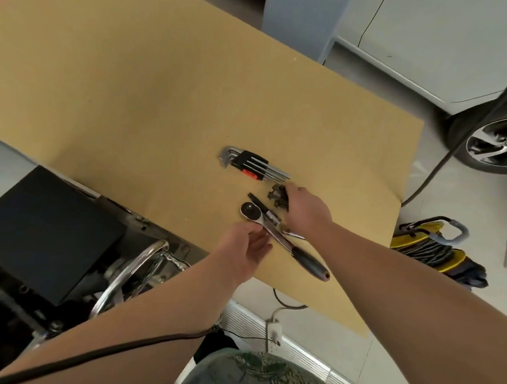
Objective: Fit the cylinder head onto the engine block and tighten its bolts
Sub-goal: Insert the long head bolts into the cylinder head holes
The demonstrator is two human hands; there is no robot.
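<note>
At lower centre the left hand (246, 243) rests open beside the ratchet wrench (276, 235) while the right hand (305, 208) reaches onto the loose bolts (276, 196), grip unclear, which could scatter across the cardboard (134, 101) if swept.

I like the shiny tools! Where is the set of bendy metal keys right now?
In the head view, the hex key set lies on the brown cardboard sheet, right of centre, just beyond the small dark bolts under the right hand.

Right hand (305, 209) covers part of bolts (278, 196); count indeterminate; car wheel (491, 144) cut by right edge; left hand (244, 249) grip unclear
</note>
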